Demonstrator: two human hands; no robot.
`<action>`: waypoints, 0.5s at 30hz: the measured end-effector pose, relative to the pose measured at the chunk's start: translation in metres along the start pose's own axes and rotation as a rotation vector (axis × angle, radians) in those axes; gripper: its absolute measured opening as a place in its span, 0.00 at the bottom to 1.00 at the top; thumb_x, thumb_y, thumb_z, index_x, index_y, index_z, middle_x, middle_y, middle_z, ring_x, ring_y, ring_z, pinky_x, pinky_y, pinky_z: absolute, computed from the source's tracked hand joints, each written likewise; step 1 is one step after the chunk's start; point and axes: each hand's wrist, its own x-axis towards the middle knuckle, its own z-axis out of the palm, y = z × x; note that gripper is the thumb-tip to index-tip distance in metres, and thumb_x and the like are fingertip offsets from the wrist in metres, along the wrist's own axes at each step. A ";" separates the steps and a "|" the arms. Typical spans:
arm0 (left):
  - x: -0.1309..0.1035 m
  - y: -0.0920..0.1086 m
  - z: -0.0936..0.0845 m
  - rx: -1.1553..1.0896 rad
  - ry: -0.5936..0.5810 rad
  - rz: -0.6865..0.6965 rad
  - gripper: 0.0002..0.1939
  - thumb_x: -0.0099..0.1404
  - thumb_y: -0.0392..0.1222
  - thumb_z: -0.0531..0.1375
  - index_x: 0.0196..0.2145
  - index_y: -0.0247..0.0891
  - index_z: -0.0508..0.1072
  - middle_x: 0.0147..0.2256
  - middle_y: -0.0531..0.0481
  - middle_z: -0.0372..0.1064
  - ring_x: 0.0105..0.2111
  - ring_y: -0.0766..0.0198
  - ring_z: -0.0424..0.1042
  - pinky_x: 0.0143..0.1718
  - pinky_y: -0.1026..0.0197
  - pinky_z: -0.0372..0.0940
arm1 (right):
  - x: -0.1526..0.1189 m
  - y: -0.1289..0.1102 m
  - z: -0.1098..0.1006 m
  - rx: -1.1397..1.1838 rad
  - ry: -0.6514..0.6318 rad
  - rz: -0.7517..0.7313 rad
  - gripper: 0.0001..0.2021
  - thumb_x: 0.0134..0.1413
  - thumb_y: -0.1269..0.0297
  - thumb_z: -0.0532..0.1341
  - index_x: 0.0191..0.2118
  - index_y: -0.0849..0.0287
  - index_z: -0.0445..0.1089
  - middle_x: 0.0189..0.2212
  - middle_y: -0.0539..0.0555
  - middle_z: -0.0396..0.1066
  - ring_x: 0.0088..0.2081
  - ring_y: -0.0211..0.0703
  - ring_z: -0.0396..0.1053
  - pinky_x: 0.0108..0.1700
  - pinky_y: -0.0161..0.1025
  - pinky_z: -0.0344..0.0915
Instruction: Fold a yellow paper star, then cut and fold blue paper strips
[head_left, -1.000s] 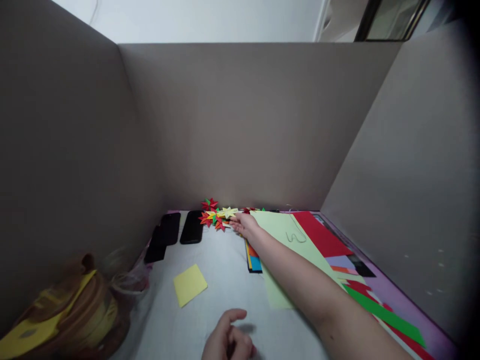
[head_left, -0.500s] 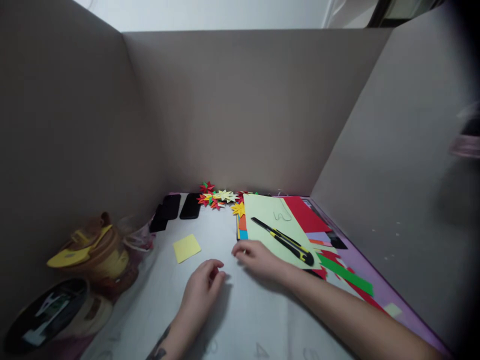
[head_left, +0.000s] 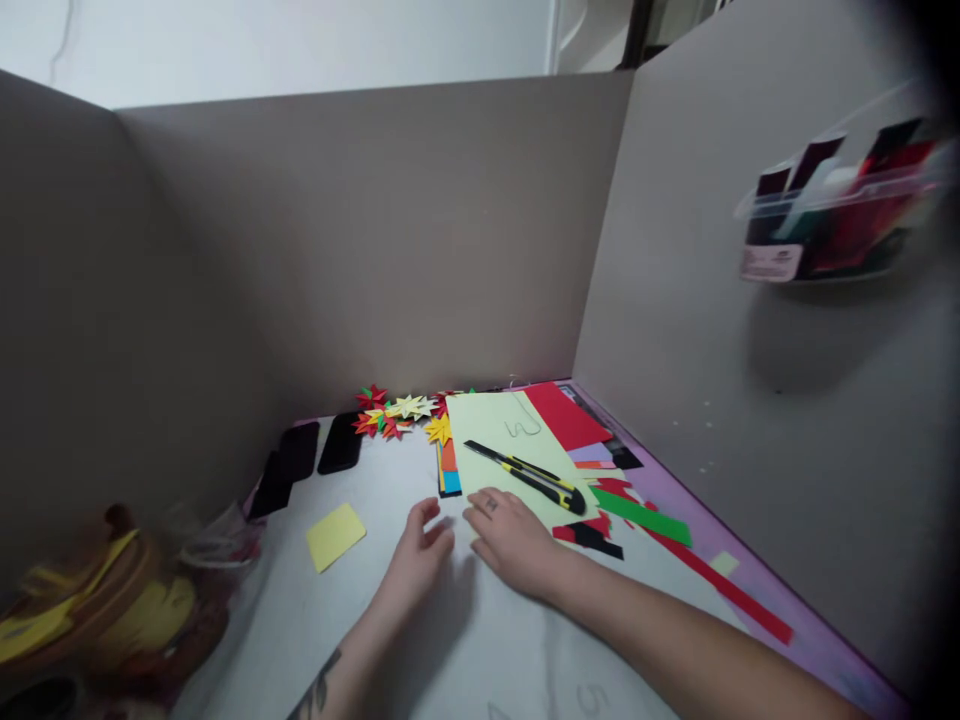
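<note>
Near the middle of the white work surface (head_left: 300, 620), my left hand (head_left: 421, 548) is raised a little, fingers curved and apart, with nothing visible in it. My right hand (head_left: 510, 535) lies palm down just right of it, fingers spread, by the lower left corner of a pale green sheet (head_left: 487, 400). On that sheet rests a black and yellow utility knife (head_left: 536, 480). A yellow paper square (head_left: 335, 537) lies flat to the left of my left hand. Folded paper stars (head_left: 411, 407) in red, yellow and cream sit at the back.
Two dark phones (head_left: 341, 443) lie at the back left. Red paper (head_left: 566, 415), a green strip (head_left: 645, 515) and other scraps spread on the right. A brown and yellow item (head_left: 142, 610) stands at the left. A clear bin (head_left: 832, 225) hangs on the right panel.
The view has swung to the right, bringing the hanging bin into sight. My right hand has turned from curled fingers to palm down and spread. My left hand remains raised beside it.
</note>
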 end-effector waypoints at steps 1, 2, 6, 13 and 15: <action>0.008 0.001 0.005 -0.054 0.009 -0.083 0.23 0.52 0.39 0.62 0.46 0.38 0.65 0.53 0.40 0.61 0.45 0.59 0.68 0.39 0.62 0.62 | 0.001 0.007 -0.004 0.002 -0.012 0.075 0.20 0.52 0.64 0.60 0.51 0.60 0.64 0.55 0.63 0.61 0.57 0.58 0.54 0.56 0.53 0.52; 0.016 0.002 0.009 -0.104 0.001 -0.156 0.23 0.52 0.38 0.62 0.47 0.38 0.64 0.53 0.40 0.61 0.44 0.60 0.68 0.38 0.62 0.62 | 0.001 0.015 -0.008 0.009 -0.025 0.142 0.23 0.50 0.61 0.62 0.53 0.61 0.63 0.57 0.64 0.59 0.58 0.59 0.53 0.56 0.54 0.50; 0.038 0.004 0.021 -0.256 -0.068 -0.296 0.23 0.50 0.35 0.61 0.45 0.38 0.63 0.46 0.45 0.66 0.36 0.66 0.71 0.32 0.66 0.60 | 0.003 0.056 -0.025 0.020 0.031 0.406 0.31 0.47 0.56 0.63 0.56 0.65 0.59 0.58 0.68 0.55 0.58 0.61 0.52 0.56 0.53 0.50; 0.050 0.000 0.026 -0.345 -0.257 -0.316 0.20 0.53 0.36 0.61 0.45 0.34 0.68 0.27 0.52 0.68 0.25 0.70 0.67 0.27 0.68 0.57 | 0.005 0.100 -0.022 0.039 0.024 0.494 0.19 0.50 0.65 0.58 0.49 0.63 0.64 0.43 0.62 0.66 0.48 0.54 0.62 0.49 0.44 0.57; 0.050 -0.007 0.030 -0.352 -0.277 -0.291 0.22 0.54 0.38 0.61 0.47 0.32 0.69 0.33 0.46 0.72 0.32 0.65 0.71 0.34 0.65 0.61 | 0.005 0.102 -0.017 0.114 0.050 0.485 0.17 0.50 0.68 0.57 0.48 0.63 0.64 0.43 0.61 0.66 0.47 0.52 0.62 0.49 0.43 0.58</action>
